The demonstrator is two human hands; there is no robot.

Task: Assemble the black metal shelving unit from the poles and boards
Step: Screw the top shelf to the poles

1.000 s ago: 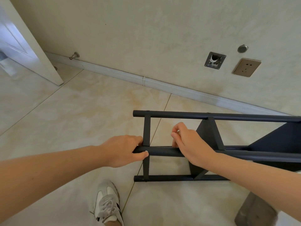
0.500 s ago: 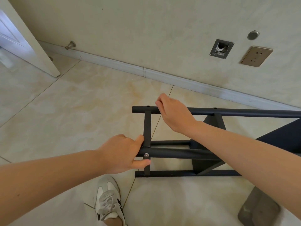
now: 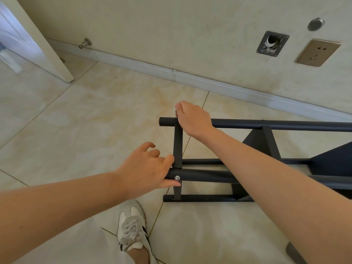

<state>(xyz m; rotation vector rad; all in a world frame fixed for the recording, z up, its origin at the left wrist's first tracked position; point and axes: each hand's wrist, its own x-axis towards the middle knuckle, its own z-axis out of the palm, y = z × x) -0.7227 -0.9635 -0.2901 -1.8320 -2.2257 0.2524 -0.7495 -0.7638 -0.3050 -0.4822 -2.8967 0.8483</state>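
The black shelving unit (image 3: 266, 181) is lying on its side on the floor (image 3: 91, 119), its open end sitting near the middle of the view and the rest running off toward 3 o'clock. Lying down like this is putting the end joints within easy reach of both arms.

The left hand (image 3: 146, 168) is coming in from 8 o'clock and holding the end of the near pole (image 3: 205, 175). The thumb is lying under the pole just below a silver screw (image 3: 177, 177) and the forefinger is pressing on top beside the crossbar (image 3: 177, 147), while the other fingers are lifting off, loosely curled. This light pinch is probably steadying the frame so that it is not rolling.

The right hand (image 3: 192, 119) is reaching across toward 12 o'clock and wrapping over the far pole (image 3: 285, 125), right where the crossbar is meeting it. Its fingertips are dipping behind the pole, so I cannot tell whether they are working a fastener there or only gripping the tube; seating or tightening that corner joint seems the likely aim.

A dark board (image 3: 255, 139) is already sitting between the poles toward 3 o'clock, so the frame is looking largely built. A white shoe (image 3: 131, 231) is standing at 6 o'clock, close to the lowest pole (image 3: 200, 198)
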